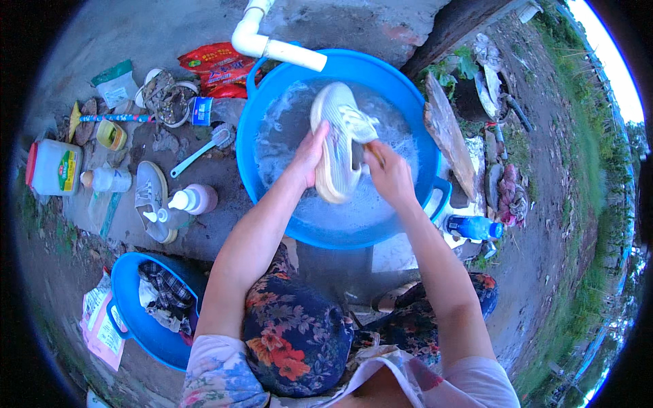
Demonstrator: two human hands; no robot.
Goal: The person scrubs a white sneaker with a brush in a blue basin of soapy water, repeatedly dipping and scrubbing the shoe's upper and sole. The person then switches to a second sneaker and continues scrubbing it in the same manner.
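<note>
Above the soapy water of a large blue tub (253, 163), my left hand (311, 158) grips a pale grey canvas shoe (335, 153) by its side. The shoe is tilted, with a cream sole edge and white laces. At the shoe's opening, my right hand (393, 173) is closed round a thin tan handle (372, 151). Whatever is at the far end of that handle is hidden by the shoe. A matching grey shoe (151, 194) lies on the ground to the left of the tub.
Left of the tub are a turquoise scrub brush (197, 155), a white-capped pump bottle (194, 199), a lidded plastic container (54, 167) and a red packet (216, 66). A white pipe (286, 53) overhangs the tub. A blue basket (132, 323) holds clothes; a blue bottle (473, 228) lies right.
</note>
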